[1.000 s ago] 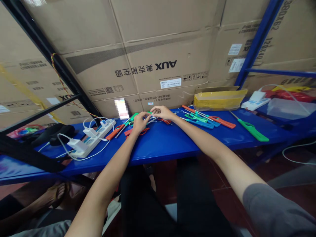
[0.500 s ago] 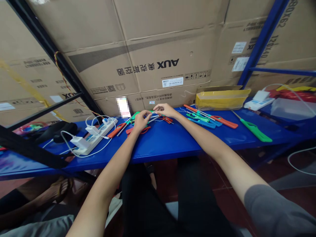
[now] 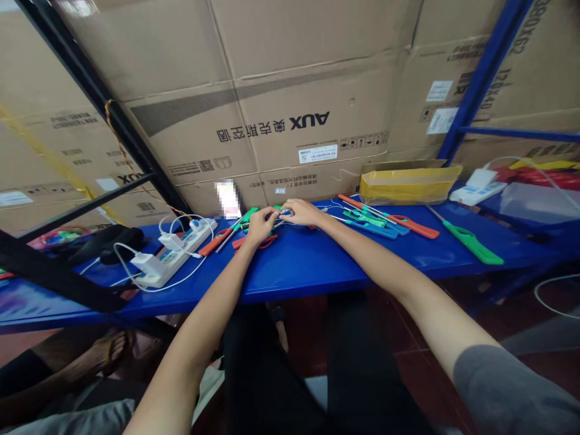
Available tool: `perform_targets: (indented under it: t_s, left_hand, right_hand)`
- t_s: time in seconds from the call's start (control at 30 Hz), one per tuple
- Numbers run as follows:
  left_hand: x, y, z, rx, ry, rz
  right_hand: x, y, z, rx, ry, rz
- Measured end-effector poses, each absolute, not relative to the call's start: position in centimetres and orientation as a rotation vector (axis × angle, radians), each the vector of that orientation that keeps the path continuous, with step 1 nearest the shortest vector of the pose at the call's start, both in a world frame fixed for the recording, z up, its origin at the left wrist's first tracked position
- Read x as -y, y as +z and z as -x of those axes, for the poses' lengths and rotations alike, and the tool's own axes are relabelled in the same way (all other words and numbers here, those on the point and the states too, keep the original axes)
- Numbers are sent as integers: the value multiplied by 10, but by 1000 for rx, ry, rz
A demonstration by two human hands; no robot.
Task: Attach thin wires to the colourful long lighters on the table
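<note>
At the back of the blue shelf, my left hand [image 3: 261, 225] and my right hand [image 3: 299, 212] meet with fingertips pinched together. Something small and pale lies between them, too small to name. Around my hands are stick lighter parts: a red handle piece [image 3: 268, 241] just in front of my left hand, and an orange lighter [image 3: 216, 242] and a green handle [image 3: 251, 215] to its left. Right of my right hand lie blue handles [image 3: 374, 228], a light green handle [image 3: 357, 217] and an orange lighter [image 3: 419, 226]. Farther right is a green lighter [image 3: 473, 243] with a metal stem.
White power strips [image 3: 174, 260] with plugged-in chargers and cables sit at left. A bright, pixelated upright object [image 3: 228, 199] leans on the cardboard [image 3: 272, 90] behind. A yellow-taped box [image 3: 410, 184] stands back right, beyond it another power strip [image 3: 478, 190]. A person's foot [image 3: 113, 350] shows lower left.
My right hand has come down slightly and its fingers have closed in nearer my left fingertips. The lighters lie where they were; the view has shifted a little.
</note>
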State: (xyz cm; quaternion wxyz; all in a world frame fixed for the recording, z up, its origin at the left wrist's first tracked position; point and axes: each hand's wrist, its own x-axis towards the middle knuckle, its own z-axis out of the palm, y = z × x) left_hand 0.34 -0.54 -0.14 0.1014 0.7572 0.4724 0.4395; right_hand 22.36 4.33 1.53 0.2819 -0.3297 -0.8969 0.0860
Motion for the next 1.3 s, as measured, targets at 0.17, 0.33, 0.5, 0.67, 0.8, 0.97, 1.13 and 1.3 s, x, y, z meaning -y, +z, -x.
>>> perform_targets:
  t_s: [0.17,0.33,0.5,0.67,0.8,0.97,1.13,1.3]
  left_hand:
    - [6,-1,-5,-1409,1276,-2253]
    - [7,0,-6,-1406,1251,-2280]
    - [7,0,-5,-1402,1261,-2289]
    - [7,0,-3,-1395,1272,-2272]
    - [8,2,-2,-1424,1271,-2249]
    - [10,4,-4,-1411,1305,-2250]
    - [12,6,-5,-1450,1350,-2211]
    - [12,7,-5,-1466,1367,-2169]
  right_hand:
    - [-34,18,-222,2484,61,1011]
    - [-31,21,-220,2512,-4,1072]
    - [-27,24,-220,2519,-21,1103]
    - [-26,26,-221,2542,-27,1082]
    - [-27,26,-223,2538,-33,1081]
    - [-25,26,-225,2545,-52,1086]
    - [-25,27,-225,2551,-69,1104]
    - [-26,25,-223,2554,-83,1119]
